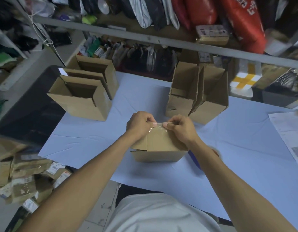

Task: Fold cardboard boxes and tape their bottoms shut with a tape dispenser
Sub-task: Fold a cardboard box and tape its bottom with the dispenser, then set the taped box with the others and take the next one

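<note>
Where the pale blue table (88, 141) meets the near edge, a small brown cardboard box (159, 148) is seen standing with its flaps folded shut on top. Plain corrugated board; one flap edge is lifted slightly at the near left corner. A glossy strip of clear tape (159, 124) is stretched between the two hands over the box's far edge, crinkled and narrowed where it is held. The tape is pinched by the left hand (139, 123) between thumb and curled fingers at its left end, and by the right hand (181, 127) in the same way at its right end. A blue object, mostly hidden by the right forearm, is noted just right of the box; what it is cannot be told. Three open boxes (84, 91) are ranged far left, two more open boxes (198, 96) far right. A printed sheet (288, 131) lies at the table's right edge.
</note>
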Motion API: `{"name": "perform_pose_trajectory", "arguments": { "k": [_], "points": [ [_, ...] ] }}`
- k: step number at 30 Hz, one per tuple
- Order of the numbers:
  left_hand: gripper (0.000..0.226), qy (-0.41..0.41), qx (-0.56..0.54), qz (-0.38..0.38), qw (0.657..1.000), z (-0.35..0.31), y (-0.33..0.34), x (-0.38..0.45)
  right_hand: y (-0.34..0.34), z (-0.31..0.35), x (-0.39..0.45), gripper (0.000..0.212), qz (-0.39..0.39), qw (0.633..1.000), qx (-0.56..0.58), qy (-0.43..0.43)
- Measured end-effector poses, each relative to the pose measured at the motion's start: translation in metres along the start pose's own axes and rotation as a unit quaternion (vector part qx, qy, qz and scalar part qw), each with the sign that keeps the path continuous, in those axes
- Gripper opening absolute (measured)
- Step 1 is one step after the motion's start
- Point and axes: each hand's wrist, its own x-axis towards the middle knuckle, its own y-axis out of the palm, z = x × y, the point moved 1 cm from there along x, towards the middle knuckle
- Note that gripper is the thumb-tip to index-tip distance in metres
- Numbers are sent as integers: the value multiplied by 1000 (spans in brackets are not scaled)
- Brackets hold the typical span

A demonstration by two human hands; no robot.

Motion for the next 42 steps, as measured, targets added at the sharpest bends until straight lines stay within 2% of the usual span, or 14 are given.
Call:
{"name": "perform_pose_trajectory", "arguments": {
  "k": [7,10,12,14,15,17,19,22,26,29,31,34,37,42],
  "points": [
    [5,20,-94,-46,994,13,-2,-6,0,-1,-2,18,-15,999,31,23],
    [34,-24,-126,-67,990,27,3,-17,1,0,-5,14,-25,999,26,26],
    [44,-55,-147,-58,986,33,4,-23,2,5,-11,15,-49,996,-63,-45],
    [41,-65,-160,-42,984,36,3,-26,5,13,-23,46,-48,956,-215,-196],
    [38,-64,-157,-38,985,35,5,-24,9,16,-27,68,-7,925,-285,-251],
    [35,-60,-135,-19,989,34,3,-19,24,19,-36,101,89,861,-425,-263],
    [44,-42,-141,19,989,35,-2,-16,34,20,-40,106,100,829,-496,-238],
    [54,-65,-279,42,957,47,-18,-24,27,25,-42,98,32,881,-435,-182],
    [59,-147,-316,36,937,88,-37,-51,17,19,-60,92,-27,993,-90,-78],
    [25,-147,-411,72,897,114,-47,-72,46,22,-85,71,10,989,147,-15],
    [14,-126,-410,54,902,127,-61,-83,74,23,-97,51,4,990,138,4],
    [20,-90,-348,11,933,154,-88,-95,116,33,-98,15,-23,997,68,19],
    [27,-77,-298,-27,951,183,-118,-103,153,60,-92,8,-9,999,42,18],
    [58,-92,-220,-73,968,232,-172,-116,214,101,-72,62,26,997,-70,-32]
  ]
}}
